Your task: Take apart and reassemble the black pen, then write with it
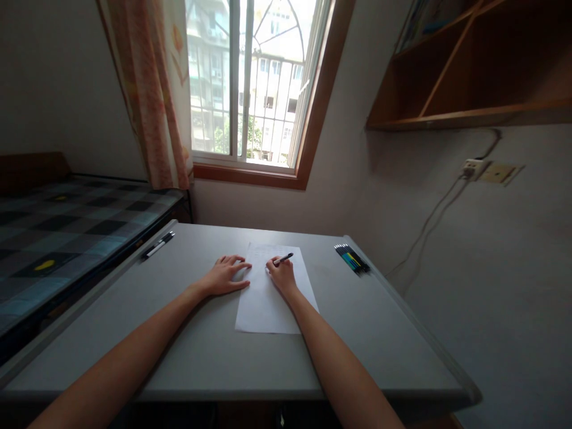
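A white sheet of paper (pixel 268 310) lies on the table in front of me, with faint marks near its top that are too small to read. My right hand (pixel 282 275) rests on the sheet, fingers wrapped round a dark pen (pixel 284 258). The pen's back end tilts up to the right; its tip is hidden by the fingers. Spread flat at the paper's left edge is my left hand (pixel 227 275), its fingertips touching the sheet and nothing held in it.
On the table (pixel 187 351), a few pens (pixel 158 245) lie near the left edge. A row of several dark pens (pixel 352 260) lies near the right edge. Beyond are a checked bed (pixel 102 208), a window, a wall shelf (pixel 469 116) and a socket with cables (pixel 472 170).
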`<act>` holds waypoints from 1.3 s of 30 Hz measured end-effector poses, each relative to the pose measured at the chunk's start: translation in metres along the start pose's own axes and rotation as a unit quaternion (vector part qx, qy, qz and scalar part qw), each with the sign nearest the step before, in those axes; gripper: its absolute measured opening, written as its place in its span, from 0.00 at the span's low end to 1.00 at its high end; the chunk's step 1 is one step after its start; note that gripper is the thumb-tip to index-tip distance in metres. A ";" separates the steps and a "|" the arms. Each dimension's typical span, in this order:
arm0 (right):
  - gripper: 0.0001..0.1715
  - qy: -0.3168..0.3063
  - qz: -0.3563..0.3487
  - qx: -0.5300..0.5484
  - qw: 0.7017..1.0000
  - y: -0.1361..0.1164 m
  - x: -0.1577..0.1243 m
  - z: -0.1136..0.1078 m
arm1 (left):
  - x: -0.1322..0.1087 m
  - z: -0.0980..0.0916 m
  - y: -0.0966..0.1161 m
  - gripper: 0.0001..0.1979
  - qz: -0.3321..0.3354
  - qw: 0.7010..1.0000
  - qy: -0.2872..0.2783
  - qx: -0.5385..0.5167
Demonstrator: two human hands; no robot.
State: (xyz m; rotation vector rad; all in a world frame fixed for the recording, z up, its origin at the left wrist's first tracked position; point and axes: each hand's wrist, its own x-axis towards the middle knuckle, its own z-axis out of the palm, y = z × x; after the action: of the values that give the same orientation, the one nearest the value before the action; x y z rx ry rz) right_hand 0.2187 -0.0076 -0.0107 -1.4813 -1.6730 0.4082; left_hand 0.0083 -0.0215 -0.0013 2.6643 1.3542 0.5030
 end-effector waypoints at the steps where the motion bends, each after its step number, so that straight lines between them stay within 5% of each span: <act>1: 0.13 -0.002 0.000 0.002 1.000 0.000 0.000 0.000 | 0.000 0.000 0.000 0.27 0.001 1.000 0.001 0.000; 39: 0.12 0.010 0.016 -0.002 1.000 -0.004 0.000 -0.003 | 0.000 0.002 -0.002 0.27 0.007 1.000 0.001 0.012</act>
State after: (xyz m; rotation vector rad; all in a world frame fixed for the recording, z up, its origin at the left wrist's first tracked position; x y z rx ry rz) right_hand 0.2183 -0.0094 -0.0062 -1.5112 -1.6372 0.4054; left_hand 0.0075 -0.0198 -0.0032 2.6953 1.3510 0.4946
